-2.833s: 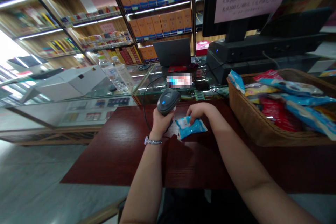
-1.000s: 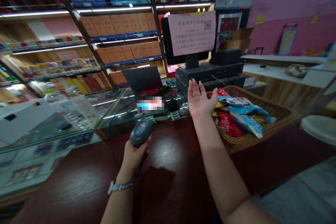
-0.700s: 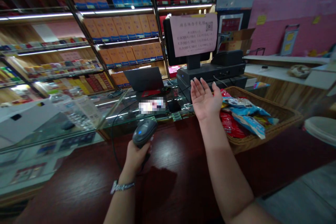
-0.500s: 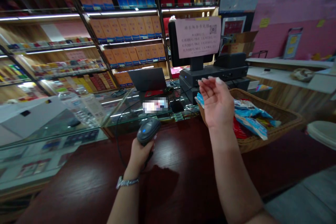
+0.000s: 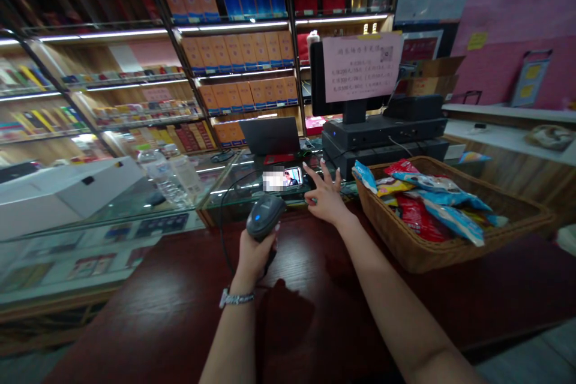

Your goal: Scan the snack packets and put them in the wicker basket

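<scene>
My left hand [image 5: 255, 255] is wrapped round the handle of a dark grey barcode scanner [image 5: 264, 217], held above the brown wooden counter. A small blue light glows on the scanner, and a black cable [image 5: 221, 222] trails from it. My right hand [image 5: 327, 197] is out over the counter's far edge, several fingers spread and nothing visible in it. Just beyond that hand, a phone [image 5: 293, 177] with a lit screen lies on the glass case; part of it is blurred out. Right of my right hand stands a wicker basket [image 5: 407, 255] holding several snack bags [image 5: 450, 195].
A monitor [image 5: 317, 81] with a pink notice [image 5: 360, 69] stands on a black till [image 5: 382, 135] at the back. Left of it is a laptop [image 5: 270, 135]. Plastic bottles [image 5: 157, 171] and a white box [image 5: 67, 192] occupy the left glass case. Boxed goods [image 5: 238, 51] line the shelves.
My right hand has swung left and down from in front of the basket, turning from palm up to fingers spread near the phone. My left hand still holds the scanner. The view has shifted left.
</scene>
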Motion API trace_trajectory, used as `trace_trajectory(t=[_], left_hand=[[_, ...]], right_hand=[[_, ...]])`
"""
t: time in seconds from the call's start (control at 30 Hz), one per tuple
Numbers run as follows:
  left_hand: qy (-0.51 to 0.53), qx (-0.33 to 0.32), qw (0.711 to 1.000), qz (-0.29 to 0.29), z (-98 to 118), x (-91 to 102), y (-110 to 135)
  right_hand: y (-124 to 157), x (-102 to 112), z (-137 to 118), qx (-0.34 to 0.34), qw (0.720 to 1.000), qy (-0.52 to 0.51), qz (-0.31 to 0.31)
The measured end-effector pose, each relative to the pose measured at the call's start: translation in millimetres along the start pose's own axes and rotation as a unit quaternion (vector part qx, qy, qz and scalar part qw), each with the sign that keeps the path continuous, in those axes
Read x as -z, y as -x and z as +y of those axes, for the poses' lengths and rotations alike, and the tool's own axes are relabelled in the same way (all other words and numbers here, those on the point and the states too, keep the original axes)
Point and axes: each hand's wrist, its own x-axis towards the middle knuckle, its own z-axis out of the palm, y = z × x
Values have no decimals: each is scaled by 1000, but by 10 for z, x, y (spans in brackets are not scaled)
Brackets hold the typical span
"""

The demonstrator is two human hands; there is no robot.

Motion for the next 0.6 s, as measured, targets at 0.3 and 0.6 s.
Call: trace_trajectory(t=[0.3, 0.6], left_hand=[[6, -17, 1000, -16, -96, 50, -11], [-2, -35, 999, -33, -92, 74, -18]], right_hand=[[680, 1962, -408, -2, 961, -235, 148], [914, 2994, 1921, -486, 867, 103, -48]])
